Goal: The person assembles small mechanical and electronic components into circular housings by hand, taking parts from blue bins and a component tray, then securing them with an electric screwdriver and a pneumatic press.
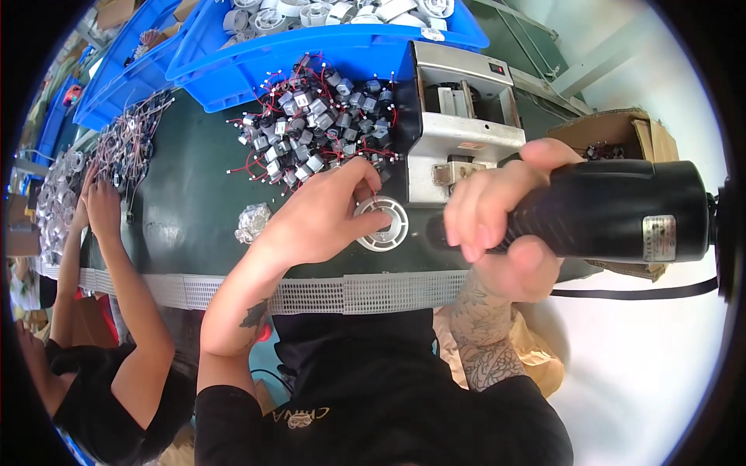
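Observation:
My left hand (315, 216) is closed at a white round plastic housing (399, 225) lying on the dark green table, its thumb reaching over the rim into the opening. A bit of red wire shows by the fingers; what else they pinch is hidden. My right hand (501, 210) is wrapped round a black electric screwdriver (614, 211) held nearly level, its front end pointing left towards the housing. Motion blurs the tip. Just beyond my left hand lies a heap of small motors (311, 124) with red and black wires. A clear crumpled-looking bundle (253, 223) sits left of my wrist.
A metal screw-feeder-like machine (466, 128) stands behind my right hand. Blue bins (233, 81) of white parts line the back. At right is a cardboard box (653, 144). A co-worker's hands (101, 202) work at far left near wired parts (128, 144). White mesh edging (311, 295) borders the table.

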Available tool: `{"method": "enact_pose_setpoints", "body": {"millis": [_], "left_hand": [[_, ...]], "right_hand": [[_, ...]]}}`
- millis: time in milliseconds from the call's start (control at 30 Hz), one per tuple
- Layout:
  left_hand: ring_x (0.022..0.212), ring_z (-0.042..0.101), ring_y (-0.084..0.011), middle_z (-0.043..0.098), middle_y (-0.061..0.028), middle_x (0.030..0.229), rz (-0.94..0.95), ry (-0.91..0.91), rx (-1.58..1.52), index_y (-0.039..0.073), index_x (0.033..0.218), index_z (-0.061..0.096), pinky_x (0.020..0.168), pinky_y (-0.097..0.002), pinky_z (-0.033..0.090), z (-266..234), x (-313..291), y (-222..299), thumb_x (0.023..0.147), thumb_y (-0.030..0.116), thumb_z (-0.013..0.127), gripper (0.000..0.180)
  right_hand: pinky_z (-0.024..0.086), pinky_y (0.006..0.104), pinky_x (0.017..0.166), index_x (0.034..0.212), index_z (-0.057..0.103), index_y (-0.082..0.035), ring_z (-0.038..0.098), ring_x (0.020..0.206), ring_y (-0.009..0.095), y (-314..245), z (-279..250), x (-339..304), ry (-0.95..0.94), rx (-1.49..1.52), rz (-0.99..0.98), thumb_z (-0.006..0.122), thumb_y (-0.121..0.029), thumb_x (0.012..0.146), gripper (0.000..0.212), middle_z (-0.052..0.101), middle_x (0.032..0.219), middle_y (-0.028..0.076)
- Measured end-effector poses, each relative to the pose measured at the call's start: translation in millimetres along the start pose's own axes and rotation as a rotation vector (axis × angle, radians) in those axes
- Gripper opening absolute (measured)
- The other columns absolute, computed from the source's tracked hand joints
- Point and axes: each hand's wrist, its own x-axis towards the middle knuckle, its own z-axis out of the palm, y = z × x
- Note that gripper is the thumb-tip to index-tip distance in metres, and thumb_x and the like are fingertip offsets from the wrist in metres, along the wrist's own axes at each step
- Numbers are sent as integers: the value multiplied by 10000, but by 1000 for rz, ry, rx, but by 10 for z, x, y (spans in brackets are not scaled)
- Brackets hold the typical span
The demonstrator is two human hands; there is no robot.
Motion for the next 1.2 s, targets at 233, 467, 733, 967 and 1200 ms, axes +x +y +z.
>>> {"method": "enact_pose_setpoints", "body": {"millis": [233, 467, 733, 967, 1200], "left_hand": [[658, 565, -241, 564, -100, 727, 18, 1, -11, 14, 964, 513, 610, -367, 444, -9, -12, -13, 768, 193, 751, 357], [685, 578, -288, 566, -119, 729, 55, 13, -3, 13, 954, 503, 632, -392, 440, -5, -21, -62, 767, 193, 750, 359], [757, 598, -294, 587, -119, 766, 79, 35, -26, 19, 987, 502, 675, -398, 453, 33, -17, -130, 760, 170, 738, 361], [936, 634, -244, 696, -59, 1029, 218, 244, -189, 108, 1345, 465, 841, -358, 510, 198, -150, -132, 748, 28, 709, 650], [938, 687, -184, 704, -119, 1008, 354, 614, -101, 3, 1199, 590, 796, -299, 543, 95, -311, -150, 807, -30, 676, 403]], "right_hand": [[439, 313, 479, 1319, 333, 18, 496, 517, 151, 147, 133, 30, -46, -53, 62, 674, -225, 852, 627, 516, 681, 50], [436, 317, 464, 1285, 357, 6, 480, 494, 154, 221, 147, -12, -34, -73, 76, 652, -159, 832, 565, 496, 640, 51], [435, 317, 463, 1258, 377, 9, 466, 477, 166, 274, 211, -14, -145, -142, 62, 624, -59, 798, 527, 475, 606, 58], [424, 307, 478, 1290, 355, 19, 481, 504, 161, 276, 181, -43, -112, -56, 85, 672, -127, 816, 589, 494, 645, 52], [418, 303, 475, 1370, 282, -1, 491, 508, 154, -45, -193, -49, 4, 222, -84, 650, -350, 879, 706, 492, 696, 36]]}}
